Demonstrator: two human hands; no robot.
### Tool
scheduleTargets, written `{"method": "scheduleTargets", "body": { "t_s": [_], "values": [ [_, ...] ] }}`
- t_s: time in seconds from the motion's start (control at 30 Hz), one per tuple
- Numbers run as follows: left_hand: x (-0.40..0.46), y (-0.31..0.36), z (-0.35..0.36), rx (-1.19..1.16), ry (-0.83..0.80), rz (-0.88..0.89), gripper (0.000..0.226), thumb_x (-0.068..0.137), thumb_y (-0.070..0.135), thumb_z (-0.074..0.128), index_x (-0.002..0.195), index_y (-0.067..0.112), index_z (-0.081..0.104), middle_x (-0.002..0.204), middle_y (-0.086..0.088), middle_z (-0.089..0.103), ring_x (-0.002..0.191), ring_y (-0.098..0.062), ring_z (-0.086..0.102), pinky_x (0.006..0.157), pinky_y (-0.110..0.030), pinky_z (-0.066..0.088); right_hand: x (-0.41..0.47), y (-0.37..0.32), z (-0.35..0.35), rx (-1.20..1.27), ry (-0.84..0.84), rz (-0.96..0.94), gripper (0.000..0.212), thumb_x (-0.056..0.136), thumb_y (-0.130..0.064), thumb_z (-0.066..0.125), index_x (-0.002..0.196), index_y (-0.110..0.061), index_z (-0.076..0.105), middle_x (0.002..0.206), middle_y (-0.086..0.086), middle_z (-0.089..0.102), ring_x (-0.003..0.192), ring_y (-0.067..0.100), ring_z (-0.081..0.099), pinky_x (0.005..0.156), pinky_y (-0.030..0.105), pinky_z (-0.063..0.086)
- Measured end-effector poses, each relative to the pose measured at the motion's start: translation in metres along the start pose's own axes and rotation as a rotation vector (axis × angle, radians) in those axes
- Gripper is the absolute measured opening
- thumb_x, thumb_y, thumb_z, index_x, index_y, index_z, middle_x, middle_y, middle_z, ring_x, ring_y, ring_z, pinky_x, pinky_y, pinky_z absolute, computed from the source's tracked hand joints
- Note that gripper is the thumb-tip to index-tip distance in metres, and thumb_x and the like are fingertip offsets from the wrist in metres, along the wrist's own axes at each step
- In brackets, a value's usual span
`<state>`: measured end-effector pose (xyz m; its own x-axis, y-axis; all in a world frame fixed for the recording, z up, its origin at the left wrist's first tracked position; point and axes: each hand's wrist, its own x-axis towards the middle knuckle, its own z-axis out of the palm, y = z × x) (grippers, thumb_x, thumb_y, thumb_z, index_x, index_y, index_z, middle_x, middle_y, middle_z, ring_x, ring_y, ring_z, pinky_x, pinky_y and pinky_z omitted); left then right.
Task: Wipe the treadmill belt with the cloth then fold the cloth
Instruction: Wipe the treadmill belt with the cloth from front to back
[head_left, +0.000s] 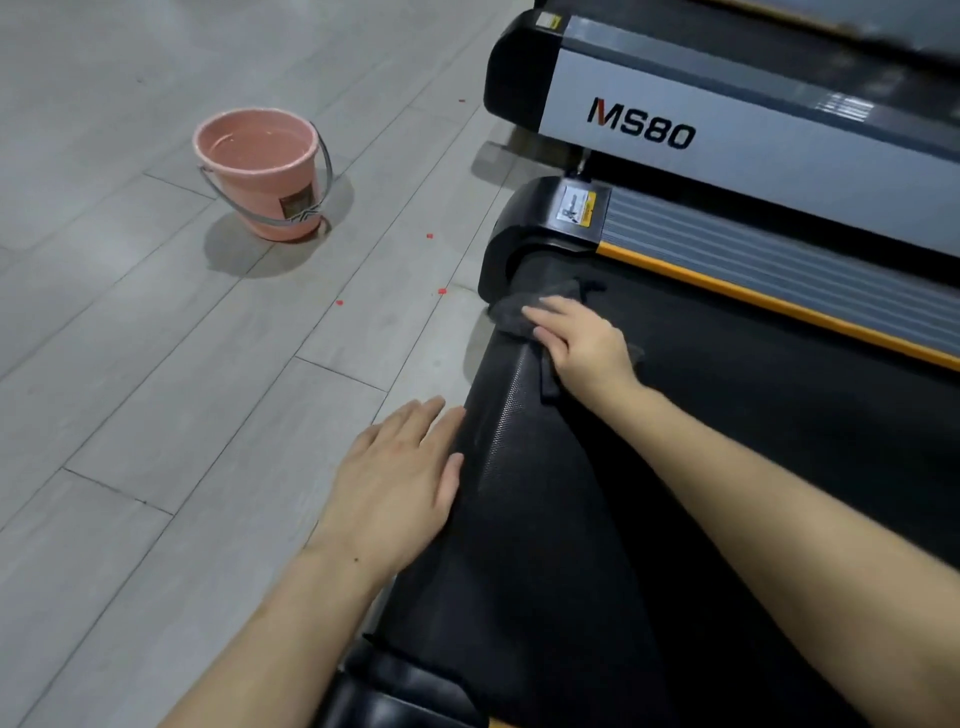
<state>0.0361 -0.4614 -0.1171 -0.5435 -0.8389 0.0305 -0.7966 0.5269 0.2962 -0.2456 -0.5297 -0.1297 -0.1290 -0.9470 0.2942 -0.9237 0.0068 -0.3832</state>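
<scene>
The black treadmill belt (675, 493) runs from the lower middle to the right of the head view. A dark grey cloth (514, 312) lies bunched at the belt's rear end, by the black end cap. My right hand (587, 348) presses flat on the cloth with straight fingers. My left hand (400, 478) rests flat, fingers straight, against the rear edge of the belt. Part of the cloth is hidden under my right hand.
A pink bucket (265, 171) holding water stands on the grey tiled floor (156, 389) at the upper left. A second treadmill marked MS80 (727, 130) stands beyond the orange-edged side rail (753, 260). Small red specks (441, 291) dot the floor.
</scene>
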Motion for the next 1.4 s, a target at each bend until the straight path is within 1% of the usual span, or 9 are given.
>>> {"method": "scheduleTargets", "body": {
  "t_s": [0.17, 0.23, 0.37, 0.47, 0.73, 0.97, 1.2, 1.3, 1.4],
  "values": [
    [0.0, -0.006, 0.013, 0.013, -0.019, 0.014, 0.046, 0.101, 0.039, 0.038, 0.145, 0.027, 0.048, 0.151, 0.003, 0.051, 0.139, -0.022, 0.049, 0.107, -0.041, 0.047, -0.034, -0.004, -0.006, 0.068, -0.114, -0.289, 0.027, 0.097, -0.027, 0.06, 0.122, -0.03, 0.068, 0.132, -0.009, 0.061, 0.125, 0.01, 0.054, 0.1, 0.027, 0.047],
    [-0.005, -0.01, 0.018, 0.031, -0.028, 0.03, 0.047, 0.098, 0.039, 0.04, 0.142, 0.026, 0.052, 0.147, 0.002, 0.055, 0.136, -0.022, 0.053, 0.103, -0.041, 0.05, 0.0, 0.011, -0.002, 0.012, -0.083, -0.227, 0.028, 0.097, -0.029, 0.058, 0.124, -0.031, 0.067, 0.134, -0.008, 0.061, 0.128, 0.012, 0.053, 0.107, 0.032, 0.043],
    [-0.015, -0.01, 0.025, 0.065, -0.017, 0.075, 0.048, 0.097, 0.038, 0.039, 0.14, 0.026, 0.056, 0.145, 0.002, 0.058, 0.132, -0.022, 0.056, 0.1, -0.041, 0.052, 0.069, 0.038, -0.003, -0.067, -0.004, 0.168, 0.031, 0.099, -0.034, 0.051, 0.126, -0.038, 0.064, 0.139, -0.012, 0.056, 0.127, 0.017, 0.052, 0.104, 0.03, 0.039],
    [-0.016, -0.006, 0.026, 0.051, 0.0, 0.097, 0.048, 0.097, 0.039, 0.04, 0.141, 0.026, 0.056, 0.145, 0.003, 0.057, 0.132, -0.021, 0.056, 0.1, -0.04, 0.052, 0.064, 0.032, -0.002, -0.034, 0.022, 0.231, 0.03, 0.098, -0.032, 0.053, 0.125, -0.036, 0.066, 0.138, -0.011, 0.057, 0.126, 0.018, 0.053, 0.103, 0.029, 0.037],
    [-0.012, 0.007, 0.036, -0.051, 0.002, 0.124, 0.05, 0.1, 0.04, 0.039, 0.145, 0.025, 0.053, 0.15, 0.002, 0.052, 0.133, -0.018, 0.055, 0.102, -0.037, 0.052, -0.004, 0.032, -0.007, -0.018, -0.018, -0.052, 0.029, 0.094, -0.031, 0.062, 0.122, -0.036, 0.068, 0.133, -0.009, 0.062, 0.123, 0.012, 0.057, 0.103, 0.031, 0.045],
    [-0.016, 0.002, 0.036, -0.001, -0.024, 0.119, 0.053, 0.102, 0.043, 0.033, 0.151, 0.03, 0.046, 0.156, 0.006, 0.046, 0.137, -0.021, 0.052, 0.101, -0.038, 0.051, 0.06, 0.039, -0.007, -0.062, 0.011, 0.285, 0.032, 0.098, -0.035, 0.052, 0.128, -0.04, 0.063, 0.143, -0.011, 0.053, 0.131, 0.021, 0.048, 0.107, 0.035, 0.035],
    [-0.018, 0.006, 0.038, -0.006, -0.046, 0.09, 0.053, 0.103, 0.042, 0.031, 0.154, 0.031, 0.041, 0.159, 0.008, 0.042, 0.14, -0.018, 0.049, 0.102, -0.038, 0.051, -0.008, 0.019, 0.002, 0.007, -0.009, -0.085, 0.029, 0.095, -0.029, 0.061, 0.122, -0.033, 0.068, 0.133, -0.006, 0.062, 0.125, 0.013, 0.056, 0.103, 0.033, 0.045],
    [-0.017, 0.006, 0.037, -0.02, -0.083, 0.081, 0.055, 0.103, 0.044, 0.027, 0.156, 0.032, 0.037, 0.161, 0.008, 0.038, 0.143, -0.019, 0.046, 0.104, -0.04, 0.05, 0.043, 0.024, 0.002, -0.042, -0.051, 0.037, 0.031, 0.098, -0.032, 0.055, 0.127, -0.036, 0.064, 0.139, -0.009, 0.057, 0.131, 0.015, 0.049, 0.109, 0.033, 0.037],
    [-0.017, 0.005, 0.033, -0.004, -0.133, 0.056, 0.058, 0.101, 0.049, 0.018, 0.157, 0.038, 0.03, 0.162, 0.01, 0.035, 0.147, -0.022, 0.04, 0.108, -0.042, 0.046, 0.065, 0.014, 0.012, -0.091, -0.077, 0.131, 0.03, 0.099, -0.031, 0.051, 0.125, -0.035, 0.065, 0.136, -0.009, 0.057, 0.125, 0.022, 0.052, 0.101, 0.036, 0.04]
  ]
}}
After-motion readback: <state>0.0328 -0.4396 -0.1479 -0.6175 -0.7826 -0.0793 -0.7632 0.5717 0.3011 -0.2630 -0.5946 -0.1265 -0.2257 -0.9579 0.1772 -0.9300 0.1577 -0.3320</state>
